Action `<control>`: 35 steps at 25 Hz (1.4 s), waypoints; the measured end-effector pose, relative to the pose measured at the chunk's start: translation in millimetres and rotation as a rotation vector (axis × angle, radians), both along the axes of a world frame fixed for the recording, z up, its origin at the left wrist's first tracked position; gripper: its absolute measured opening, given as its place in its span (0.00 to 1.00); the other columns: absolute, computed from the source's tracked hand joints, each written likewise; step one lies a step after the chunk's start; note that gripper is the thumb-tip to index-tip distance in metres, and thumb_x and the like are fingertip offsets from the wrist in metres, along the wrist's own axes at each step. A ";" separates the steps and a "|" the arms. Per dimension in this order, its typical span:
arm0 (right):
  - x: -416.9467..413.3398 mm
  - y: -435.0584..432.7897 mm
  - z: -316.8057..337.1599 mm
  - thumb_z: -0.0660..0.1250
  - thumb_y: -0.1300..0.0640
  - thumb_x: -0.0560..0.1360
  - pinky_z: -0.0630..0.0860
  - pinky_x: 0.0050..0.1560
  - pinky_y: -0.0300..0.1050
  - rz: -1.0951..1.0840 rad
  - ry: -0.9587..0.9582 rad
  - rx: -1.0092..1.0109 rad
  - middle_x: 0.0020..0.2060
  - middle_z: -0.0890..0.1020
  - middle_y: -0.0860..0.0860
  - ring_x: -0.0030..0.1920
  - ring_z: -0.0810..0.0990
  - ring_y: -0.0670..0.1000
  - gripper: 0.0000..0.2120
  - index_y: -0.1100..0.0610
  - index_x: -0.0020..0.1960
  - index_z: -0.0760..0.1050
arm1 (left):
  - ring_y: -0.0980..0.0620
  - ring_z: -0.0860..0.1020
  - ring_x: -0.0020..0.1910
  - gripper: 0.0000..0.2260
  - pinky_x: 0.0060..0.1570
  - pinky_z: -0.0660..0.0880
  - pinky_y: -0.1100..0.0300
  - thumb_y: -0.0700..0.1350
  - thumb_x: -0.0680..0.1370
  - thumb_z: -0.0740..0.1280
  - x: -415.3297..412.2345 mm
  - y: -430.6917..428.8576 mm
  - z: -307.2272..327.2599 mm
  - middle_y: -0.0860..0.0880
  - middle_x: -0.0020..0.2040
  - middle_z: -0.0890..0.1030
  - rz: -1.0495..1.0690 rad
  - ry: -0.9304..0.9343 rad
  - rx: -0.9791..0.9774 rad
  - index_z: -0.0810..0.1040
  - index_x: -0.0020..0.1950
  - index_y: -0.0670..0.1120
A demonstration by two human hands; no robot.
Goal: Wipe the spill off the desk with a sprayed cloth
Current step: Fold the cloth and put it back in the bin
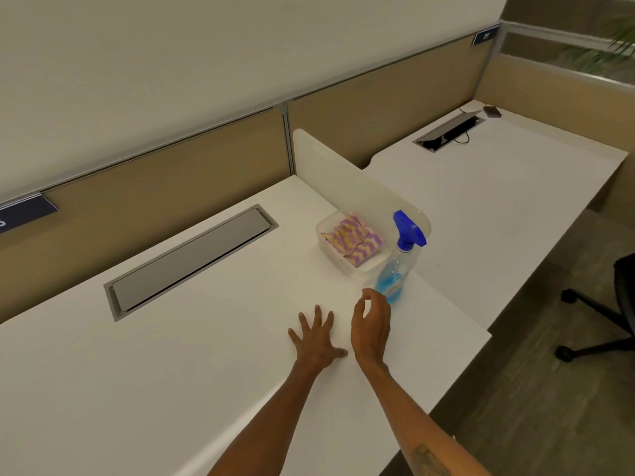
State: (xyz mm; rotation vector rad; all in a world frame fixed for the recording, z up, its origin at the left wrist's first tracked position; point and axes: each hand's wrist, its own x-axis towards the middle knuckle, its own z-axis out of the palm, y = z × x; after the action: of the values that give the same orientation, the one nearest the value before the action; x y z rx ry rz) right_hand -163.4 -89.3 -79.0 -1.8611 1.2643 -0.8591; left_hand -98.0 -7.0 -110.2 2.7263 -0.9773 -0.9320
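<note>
A folded cloth (354, 239) with a pink and yellow zigzag pattern lies in a clear plastic bin (365, 269) on the white desk (178, 365), against a frosted divider. Right beside the bin stands a clear spray bottle (395, 269) of blue liquid with a blue trigger head. My left hand (318, 341) rests flat on the desk, fingers spread. My right hand (372, 326) hovers just in front of the bottle's base, fingers curled apart and holding nothing. I cannot make out a spill on the white surface.
A grey cable hatch (192, 261) is set into the desk at the back left. The frosted divider (350, 180) separates a second desk (508, 187) with an open cable hatch. A black office chair (611, 310) stands on the floor at the right.
</note>
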 end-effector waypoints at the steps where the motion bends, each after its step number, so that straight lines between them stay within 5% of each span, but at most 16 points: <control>1: -7.2 -0.4 -0.6 0.64 0.57 0.80 0.76 0.61 0.49 -0.040 -0.036 0.024 0.60 0.79 0.55 0.61 0.78 0.53 0.12 0.56 0.62 0.75 | 0.38 0.35 0.79 0.45 0.73 0.39 0.33 0.64 0.74 0.68 -1.4 1.9 -1.0 0.49 0.82 0.37 0.005 0.003 -0.004 0.44 0.82 0.55; 6: -18.2 -31.5 19.3 0.71 0.54 0.75 0.79 0.60 0.52 -0.203 -0.232 0.084 0.63 0.73 0.56 0.64 0.75 0.53 0.24 0.57 0.68 0.68 | 0.38 0.35 0.79 0.45 0.73 0.39 0.32 0.61 0.74 0.70 -0.2 4.6 0.3 0.50 0.82 0.38 0.008 0.035 -0.034 0.45 0.82 0.55; 11: -5.5 -70.3 51.6 0.72 0.49 0.74 0.66 0.67 0.46 -0.124 -0.260 0.101 0.73 0.68 0.55 0.72 0.68 0.53 0.38 0.54 0.77 0.57 | 0.38 0.35 0.79 0.45 0.73 0.40 0.32 0.60 0.74 0.70 -0.1 6.7 2.6 0.50 0.82 0.38 -0.002 0.036 -0.053 0.45 0.82 0.55; 16: 1.7 -95.0 55.6 0.74 0.54 0.73 0.73 0.67 0.56 -0.055 -0.253 0.050 0.62 0.79 0.55 0.63 0.77 0.54 0.27 0.56 0.70 0.69 | 0.38 0.35 0.79 0.46 0.73 0.39 0.32 0.60 0.74 0.71 0.7 5.1 2.7 0.50 0.82 0.38 0.014 0.043 -0.058 0.45 0.82 0.55; 22: -3.0 -89.8 70.6 0.73 0.56 0.74 0.71 0.60 0.42 -0.015 -0.247 0.050 0.60 0.80 0.56 0.60 0.79 0.55 0.25 0.58 0.68 0.70 | 0.38 0.36 0.79 0.46 0.73 0.40 0.32 0.59 0.73 0.72 0.6 3.1 3.6 0.51 0.82 0.39 0.027 0.038 -0.051 0.47 0.82 0.55; 28: 6.0 -99.4 125.8 0.73 0.51 0.73 0.72 0.55 0.40 -0.007 -0.241 -0.120 0.57 0.82 0.53 0.57 0.80 0.50 0.24 0.57 0.66 0.73 | 0.39 0.37 0.79 0.45 0.73 0.42 0.32 0.58 0.74 0.72 0.1 1.7 8.1 0.51 0.82 0.40 0.028 0.035 -0.029 0.47 0.82 0.55; 35: 40.8 -126.1 178.2 0.73 0.49 0.73 0.70 0.54 0.39 0.094 -0.259 -0.073 0.58 0.81 0.53 0.52 0.75 0.44 0.23 0.57 0.64 0.73 | 0.39 0.37 0.79 0.45 0.73 0.41 0.32 0.57 0.73 0.73 -0.5 2.2 9.1 0.51 0.82 0.40 0.047 0.049 -0.050 0.48 0.82 0.55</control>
State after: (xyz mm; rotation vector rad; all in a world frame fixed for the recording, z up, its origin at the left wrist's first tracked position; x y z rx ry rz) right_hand -122.6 -215.4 99.2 -1.7828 0.9908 -1.0684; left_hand -98.4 -4.8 -101.1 2.6603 -0.9110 -0.9489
